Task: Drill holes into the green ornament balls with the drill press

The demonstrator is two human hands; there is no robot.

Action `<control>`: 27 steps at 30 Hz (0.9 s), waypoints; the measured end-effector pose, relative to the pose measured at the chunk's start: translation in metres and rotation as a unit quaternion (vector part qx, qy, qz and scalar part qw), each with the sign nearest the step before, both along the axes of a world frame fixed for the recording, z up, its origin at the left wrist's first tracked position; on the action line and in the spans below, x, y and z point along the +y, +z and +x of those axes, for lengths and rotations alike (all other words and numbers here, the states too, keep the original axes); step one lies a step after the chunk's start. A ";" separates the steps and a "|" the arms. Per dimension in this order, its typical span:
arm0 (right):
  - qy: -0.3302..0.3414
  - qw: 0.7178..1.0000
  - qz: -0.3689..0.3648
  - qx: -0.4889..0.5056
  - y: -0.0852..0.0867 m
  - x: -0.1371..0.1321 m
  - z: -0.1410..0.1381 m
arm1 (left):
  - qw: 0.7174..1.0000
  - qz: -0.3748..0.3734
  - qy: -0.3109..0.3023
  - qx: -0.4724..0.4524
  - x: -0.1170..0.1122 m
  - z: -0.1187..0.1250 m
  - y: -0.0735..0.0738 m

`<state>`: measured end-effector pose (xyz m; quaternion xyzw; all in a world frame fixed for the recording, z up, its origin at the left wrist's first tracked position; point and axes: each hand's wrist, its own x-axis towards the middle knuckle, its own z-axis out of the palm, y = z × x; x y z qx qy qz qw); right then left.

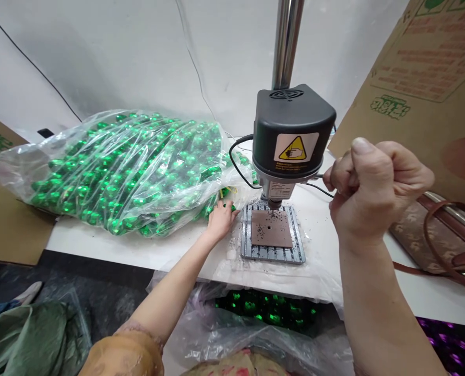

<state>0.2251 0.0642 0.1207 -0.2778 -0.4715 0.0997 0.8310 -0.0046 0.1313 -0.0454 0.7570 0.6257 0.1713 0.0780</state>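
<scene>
A small bench drill (293,137) with a dark grey head stands on a white table, its bit just above a brown plate (271,228) on the ribbed grey base (272,253). My right hand (373,190) is closed in a fist round the drill's thin metal lever (320,177) at the right of the head. My left hand (220,222) reaches into the mouth of a clear plastic bag (118,167) full of shiny green bulb-shaped pieces, fingers curled among the pieces at the bag's opening. What the fingers hold, if anything, is hidden.
Cardboard sheets stand at the right (424,78) and left (5,224). A brown handbag (436,235) lies on the table's right side. Below the table edge, a plastic bag holds more green pieces (263,308). Purple pieces (451,350) show at lower right. A black cable (236,162) loops beside the drill.
</scene>
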 end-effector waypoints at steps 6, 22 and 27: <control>-0.004 1.000 -0.002 -0.004 -0.001 0.000 0.000 | 0.935 -0.023 -0.109 -0.337 -0.013 -0.003 0.011; 0.007 1.000 0.004 -0.010 -0.003 0.000 0.001 | 0.751 -0.159 -0.061 -0.638 -0.030 0.043 -0.001; -0.003 1.000 -0.005 -0.026 -0.005 0.000 0.002 | 0.785 -0.146 -0.092 -0.594 -0.025 0.047 -0.010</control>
